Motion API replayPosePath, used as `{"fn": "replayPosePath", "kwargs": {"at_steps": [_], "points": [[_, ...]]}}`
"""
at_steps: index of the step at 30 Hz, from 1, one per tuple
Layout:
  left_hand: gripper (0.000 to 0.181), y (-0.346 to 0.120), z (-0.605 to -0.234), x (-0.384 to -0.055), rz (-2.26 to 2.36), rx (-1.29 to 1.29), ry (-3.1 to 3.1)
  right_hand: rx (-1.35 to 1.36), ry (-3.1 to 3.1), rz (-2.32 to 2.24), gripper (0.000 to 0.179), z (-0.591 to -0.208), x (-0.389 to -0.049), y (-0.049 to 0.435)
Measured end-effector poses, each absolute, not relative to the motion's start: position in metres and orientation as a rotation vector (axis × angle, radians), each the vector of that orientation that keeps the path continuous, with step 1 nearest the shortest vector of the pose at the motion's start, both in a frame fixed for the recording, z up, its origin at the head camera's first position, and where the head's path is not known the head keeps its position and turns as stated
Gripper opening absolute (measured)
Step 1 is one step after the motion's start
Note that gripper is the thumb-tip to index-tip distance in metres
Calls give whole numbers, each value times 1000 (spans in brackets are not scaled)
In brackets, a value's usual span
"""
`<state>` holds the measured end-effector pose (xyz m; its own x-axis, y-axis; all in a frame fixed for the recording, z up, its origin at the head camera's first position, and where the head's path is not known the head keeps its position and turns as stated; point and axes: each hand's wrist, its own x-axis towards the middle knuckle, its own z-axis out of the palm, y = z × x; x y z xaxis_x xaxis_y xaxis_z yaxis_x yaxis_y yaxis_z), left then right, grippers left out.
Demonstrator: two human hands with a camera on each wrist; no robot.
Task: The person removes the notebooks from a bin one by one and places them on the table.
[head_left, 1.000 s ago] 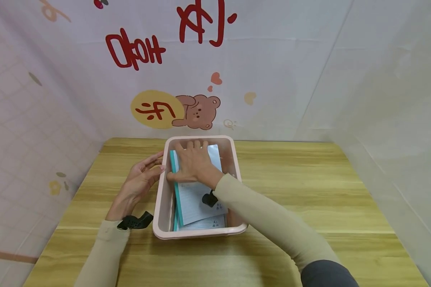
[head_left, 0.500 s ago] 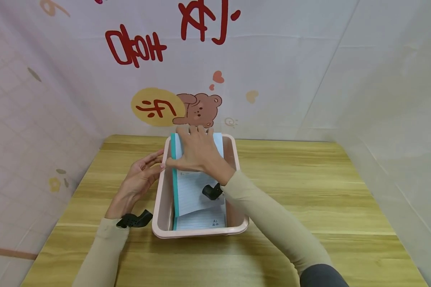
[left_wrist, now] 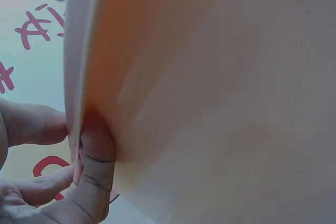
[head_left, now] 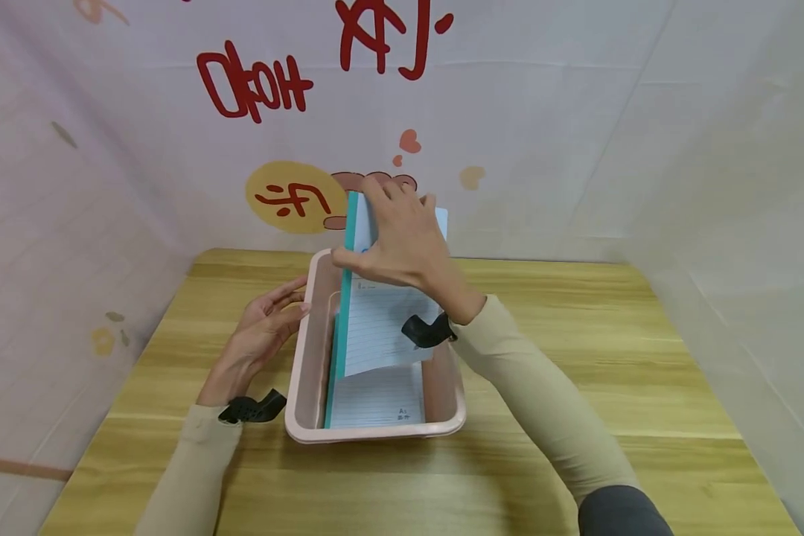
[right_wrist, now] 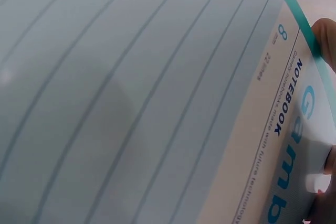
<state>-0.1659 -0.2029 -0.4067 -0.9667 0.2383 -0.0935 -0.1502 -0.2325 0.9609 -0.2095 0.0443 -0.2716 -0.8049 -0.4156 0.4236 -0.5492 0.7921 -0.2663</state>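
Note:
My right hand (head_left: 405,238) grips a notebook (head_left: 382,320) with a lined pale-blue cover and a teal spine. The thumb is at the spine and the fingers reach over the far edge. Its far end is tilted up above the pale pink plastic bin (head_left: 375,430). Printed lettering on the notebook (right_wrist: 131,98) fills much of the right wrist view, with a fingertip (right_wrist: 326,40) beside the spine. A second, similar notebook (head_left: 375,402) lies in the bin. On the bin's left side, my left hand (head_left: 261,339) pinches the rim; its fingers (left_wrist: 97,145) press against the wall.
The bin stands on a wood-grain table (head_left: 563,357), which extends to both sides and in front. Behind the table hangs a white backdrop (head_left: 529,112) with red characters and cartoon prints. Pale side walls (head_left: 47,298) flank the table.
My right hand has lifted the upper notebook up and away, then slightly right, uncovering more of the notebook underneath. My left hand stays at the bin's rim.

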Motion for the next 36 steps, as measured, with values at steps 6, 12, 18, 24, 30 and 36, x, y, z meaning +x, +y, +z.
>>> {"fn": "replayPosePath", "kwargs": {"at_steps": [6,12,18,24,30,36], "points": [[65,-201,-407,-167,2286,108,1762,711,-2609,604,69,-242,-211,68],[64,-192,-409,-169,2269,117,1760,647,-2619,595,70,-220,-215,100],[64,-194,-407,-168,2258,109,1784,565,-2656,562,69,-214,-227,129],[66,-198,-407,-165,2254,94,1791,457,-2693,547,63,-228,-244,162],[65,-203,-408,-164,2263,111,1804,359,-2762,529,61,-250,-261,196],[64,-205,-407,-164,2263,108,1814,301,-2850,482,63,-277,-274,225]]}}
